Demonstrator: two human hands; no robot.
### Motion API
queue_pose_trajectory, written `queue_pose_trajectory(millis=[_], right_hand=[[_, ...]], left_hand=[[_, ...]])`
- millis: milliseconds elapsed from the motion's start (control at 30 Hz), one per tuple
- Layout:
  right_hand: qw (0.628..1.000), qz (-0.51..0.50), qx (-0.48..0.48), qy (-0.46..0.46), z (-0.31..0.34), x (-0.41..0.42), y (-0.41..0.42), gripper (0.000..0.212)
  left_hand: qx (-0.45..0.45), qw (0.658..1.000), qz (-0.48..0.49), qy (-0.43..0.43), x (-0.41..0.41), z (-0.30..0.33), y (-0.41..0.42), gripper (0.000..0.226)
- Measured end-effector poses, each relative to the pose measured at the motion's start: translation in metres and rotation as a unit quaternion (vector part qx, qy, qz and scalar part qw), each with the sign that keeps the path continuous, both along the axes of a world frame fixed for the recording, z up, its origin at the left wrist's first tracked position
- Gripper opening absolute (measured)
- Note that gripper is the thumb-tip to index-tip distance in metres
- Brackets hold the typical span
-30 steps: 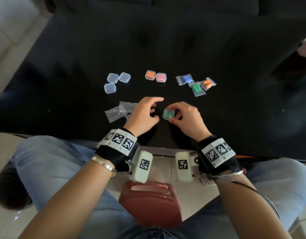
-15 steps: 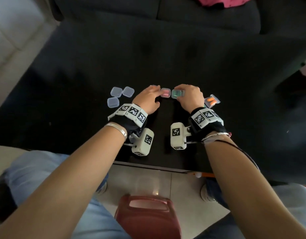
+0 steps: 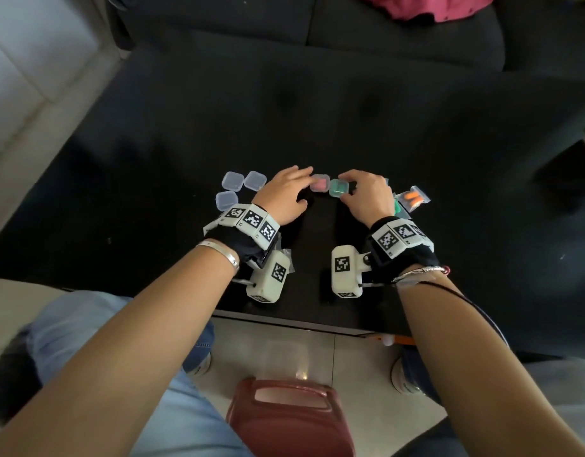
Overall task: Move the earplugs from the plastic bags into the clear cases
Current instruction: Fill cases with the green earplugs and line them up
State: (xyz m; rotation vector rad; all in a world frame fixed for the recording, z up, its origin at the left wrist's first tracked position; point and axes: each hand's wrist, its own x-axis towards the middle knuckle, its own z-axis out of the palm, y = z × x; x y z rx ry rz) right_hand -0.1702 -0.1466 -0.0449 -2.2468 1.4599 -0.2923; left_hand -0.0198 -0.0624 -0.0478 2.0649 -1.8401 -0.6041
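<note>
Green earplugs show through the small clear case (image 3: 338, 188) that our right hand (image 3: 367, 197) pinches at its side, thumb and fingertips curled onto it, setting it on the black table (image 3: 449, 192) touching the pink-filled case (image 3: 320, 183). A second ago we held this case close to the table's near edge; now both arms are stretched forward and it has joined the row of finished ones, which we judge means the green pair is done. Our left hand (image 3: 284, 196) lies with relaxed, nearly straight fingers resting on the pink case, steadying it rather than gripping. The orange-filled case seen earlier is hidden under that hand now. Just left sit three empty cases (image 3: 233, 189), lids shut. To the right, partly behind our wrist, a bag of orange earplugs (image 3: 413, 199) waits, with another greenish bag (image 3: 398, 209) peeking beside it; these look like the next to be emptied.
</note>
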Motion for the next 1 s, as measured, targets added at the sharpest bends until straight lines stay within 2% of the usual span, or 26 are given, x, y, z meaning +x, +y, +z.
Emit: queue_pose_trajectory(millis=[167,433,667,733,833,933,1000], right_hand=[[1.000,-0.005,0.011,0.005,0.003,-0.003,-0.004,0.038],[1.000,0.007,0.018,-0.011,0.002,0.007,-0.005,0.039],[0.998,-0.007,-0.030,-0.054,0.014,0.000,0.013,0.041],[0.995,0.029,-0.048,-0.083,0.018,0.007,0.026,0.035],[0.987,0.137,-0.017,-0.086,0.018,0.037,0.046,0.036],[0.974,0.221,-0.020,-0.042,0.014,0.074,0.055,0.046],[0.966,0.254,-0.026,0.025,0.011,0.095,0.055,0.054]], left_hand=[[0.037,0.996,-0.060,-0.048,-0.004,0.003,-0.005,0.056],[0.024,0.999,-0.021,-0.011,-0.001,0.003,-0.002,0.050],[-0.097,0.991,0.077,0.047,0.014,0.017,0.021,0.040],[-0.121,0.983,0.127,0.052,0.028,0.019,0.040,0.038],[-0.117,0.971,0.207,0.032,0.052,0.013,0.068,0.038],[-0.076,0.970,0.230,0.019,0.067,0.006,0.079,0.036],[-0.052,0.975,0.217,0.013,0.073,0.002,0.080,0.037]])
